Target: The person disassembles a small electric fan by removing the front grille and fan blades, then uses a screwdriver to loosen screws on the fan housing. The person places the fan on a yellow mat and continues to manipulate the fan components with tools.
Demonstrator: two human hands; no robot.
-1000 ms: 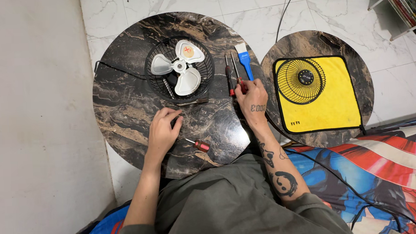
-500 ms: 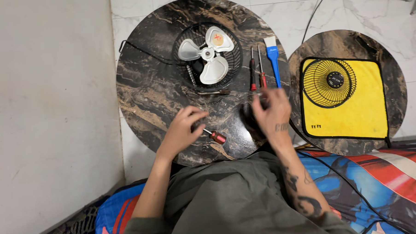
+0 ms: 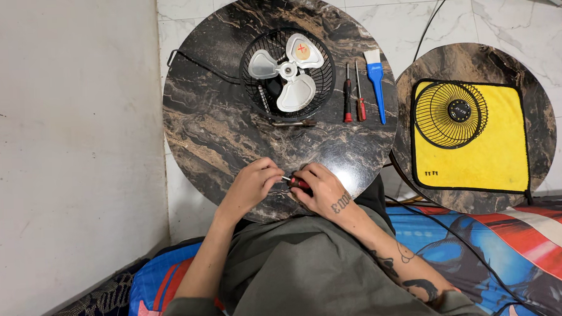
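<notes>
Your right hand (image 3: pixel 322 191) has come back from the tools beside the fan and now meets your left hand (image 3: pixel 252 185) at the near edge of the round marble-look table (image 3: pixel 212 135): it is curled shut on the small red-handled screwdriver (image 3: pixel 297 183), while your left fingertips pinch its metal tip, so the work has shifted to the tool itself. The open fan (image 3: pixel 288 70) lies untouched further back, a round orange sticker with a red cross on one white blade. Two screwdrivers (image 3: pixel 353 93) and a blue brush (image 3: pixel 376 80) lie just right of it, and the black grille (image 3: pixel 451 114) rests on a yellow cloth (image 3: pixel 480 163) with small dark marks in its near corner.
</notes>
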